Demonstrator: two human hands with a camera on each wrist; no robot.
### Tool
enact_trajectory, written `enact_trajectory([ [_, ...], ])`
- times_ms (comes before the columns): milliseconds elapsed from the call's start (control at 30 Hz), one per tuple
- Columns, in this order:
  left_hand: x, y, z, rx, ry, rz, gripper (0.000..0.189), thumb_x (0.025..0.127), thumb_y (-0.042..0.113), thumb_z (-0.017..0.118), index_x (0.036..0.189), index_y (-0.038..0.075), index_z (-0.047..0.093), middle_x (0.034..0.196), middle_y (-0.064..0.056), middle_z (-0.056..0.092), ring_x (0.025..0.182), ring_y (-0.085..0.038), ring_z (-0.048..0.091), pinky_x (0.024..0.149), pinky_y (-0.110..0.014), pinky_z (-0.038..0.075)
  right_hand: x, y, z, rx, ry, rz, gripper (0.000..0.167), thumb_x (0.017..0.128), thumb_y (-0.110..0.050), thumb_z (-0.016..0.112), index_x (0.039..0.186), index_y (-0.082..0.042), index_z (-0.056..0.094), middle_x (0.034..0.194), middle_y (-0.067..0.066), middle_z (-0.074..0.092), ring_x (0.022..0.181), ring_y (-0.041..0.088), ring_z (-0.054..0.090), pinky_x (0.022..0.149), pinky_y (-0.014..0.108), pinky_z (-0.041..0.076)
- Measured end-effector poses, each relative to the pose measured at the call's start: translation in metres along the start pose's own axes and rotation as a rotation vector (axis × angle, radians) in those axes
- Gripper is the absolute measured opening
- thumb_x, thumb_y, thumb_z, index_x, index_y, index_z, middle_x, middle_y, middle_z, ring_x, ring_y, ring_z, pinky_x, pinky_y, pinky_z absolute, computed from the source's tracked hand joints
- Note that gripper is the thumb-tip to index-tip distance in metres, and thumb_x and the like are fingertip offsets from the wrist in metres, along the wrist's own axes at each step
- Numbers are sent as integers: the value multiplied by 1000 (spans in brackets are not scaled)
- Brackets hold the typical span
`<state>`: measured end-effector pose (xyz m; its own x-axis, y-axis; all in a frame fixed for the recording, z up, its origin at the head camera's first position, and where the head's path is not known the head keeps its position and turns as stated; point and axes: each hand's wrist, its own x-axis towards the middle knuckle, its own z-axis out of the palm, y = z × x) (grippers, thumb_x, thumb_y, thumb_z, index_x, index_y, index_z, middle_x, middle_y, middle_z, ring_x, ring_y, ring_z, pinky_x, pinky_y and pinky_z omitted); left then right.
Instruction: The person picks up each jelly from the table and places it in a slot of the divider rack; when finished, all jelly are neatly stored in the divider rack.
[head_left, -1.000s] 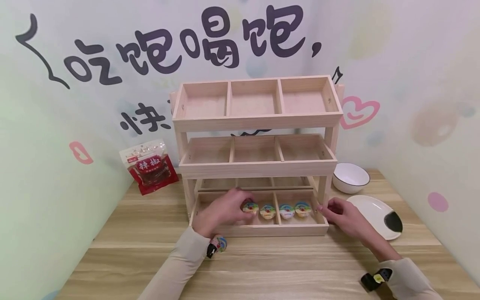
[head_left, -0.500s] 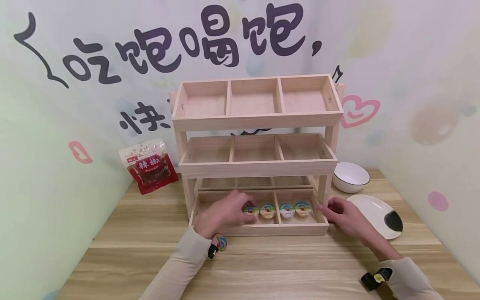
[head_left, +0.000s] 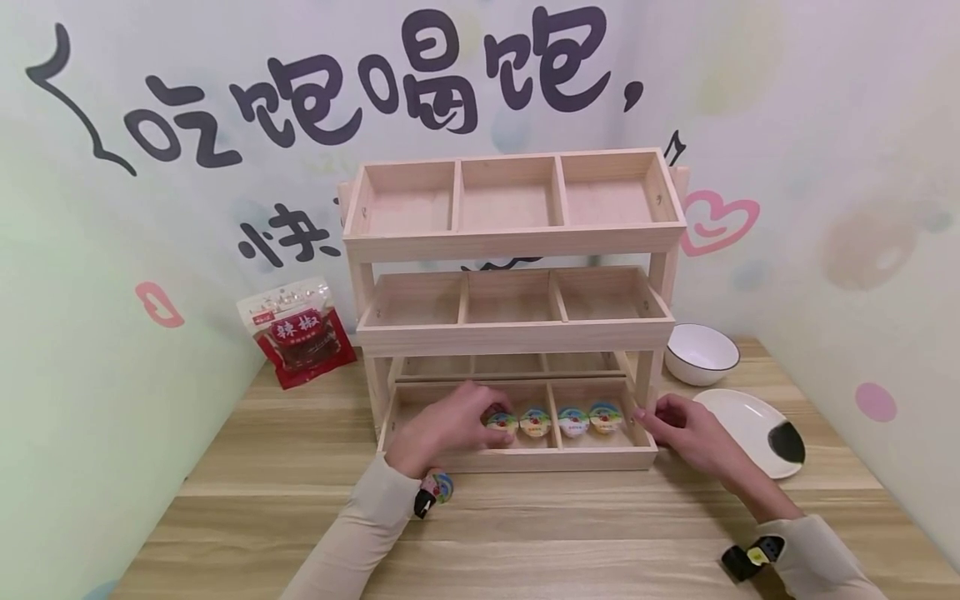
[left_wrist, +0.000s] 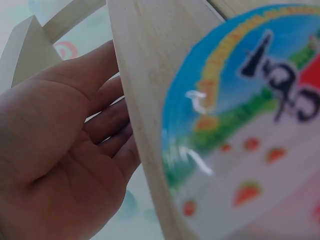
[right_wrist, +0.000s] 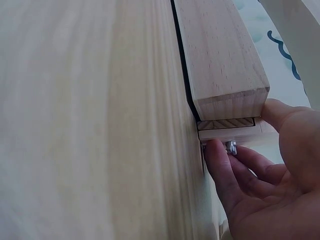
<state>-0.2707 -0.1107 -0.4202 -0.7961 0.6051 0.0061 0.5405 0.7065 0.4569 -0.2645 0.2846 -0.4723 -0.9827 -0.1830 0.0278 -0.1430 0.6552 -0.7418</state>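
A three-tier wooden rack (head_left: 517, 246) stands on the table, each tray split into three compartments. My left hand (head_left: 450, 421) reaches over the front wall into the bottom tray, thumb and fingers around a jelly cup (head_left: 504, 423) in the middle compartment. Beside it sits a second jelly cup (head_left: 536, 422). Two more, a pale one (head_left: 573, 422) and a yellowish one (head_left: 605, 418), lie in the right compartment. At the tray's right end, my right hand (head_left: 686, 429) grips the rack's edge, fingers curled near a metal bolt (right_wrist: 231, 147). Another jelly cup (left_wrist: 245, 125) lies before the tray, by my left wrist.
A red bag of dried chili (head_left: 303, 333) leans against the wall at the left. Right of the rack are a white bowl (head_left: 702, 357) and, nearer, a white oval plate (head_left: 742, 421) with a black patch. The wooden table (head_left: 570, 533) extends in front.
My left hand stays at the same jelly cup, which has shifted slightly right toward its neighbour. My right hand keeps its place on the rack's edge.
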Motion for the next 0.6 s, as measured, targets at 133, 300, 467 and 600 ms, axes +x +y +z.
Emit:
enact_trajectory([
  [133,0,0,0,-10,1,12,32,97,32,84,122,13,79,117,1,78,104,-14,68,94,-33,57,0,-1,0,4,-6,9,45,107,-45,68,121,-2,68,103,8,75,89,17,64,73,25,52],
  [300,0,-2,0,-20,6,18,32,97,32,84,123,13,78,119,0,78,106,-15,69,96,-35,57,-1,0,0,8,-6,-2,44,107,-44,68,120,-2,68,102,8,76,88,16,63,73,25,52],
  [467,-1,-2,-1,-16,6,20,32,97,31,84,124,13,78,120,-1,78,107,-16,69,98,-37,57,0,1,1,7,0,7,43,107,-44,68,119,-3,68,102,8,75,89,17,63,74,25,52],
  [600,-3,-1,-2,-29,-3,15,34,98,30,83,126,12,77,121,-2,78,107,-16,69,98,-36,57,0,0,1,4,-2,9,44,107,-44,67,121,-2,68,104,9,75,91,18,63,74,26,52],
])
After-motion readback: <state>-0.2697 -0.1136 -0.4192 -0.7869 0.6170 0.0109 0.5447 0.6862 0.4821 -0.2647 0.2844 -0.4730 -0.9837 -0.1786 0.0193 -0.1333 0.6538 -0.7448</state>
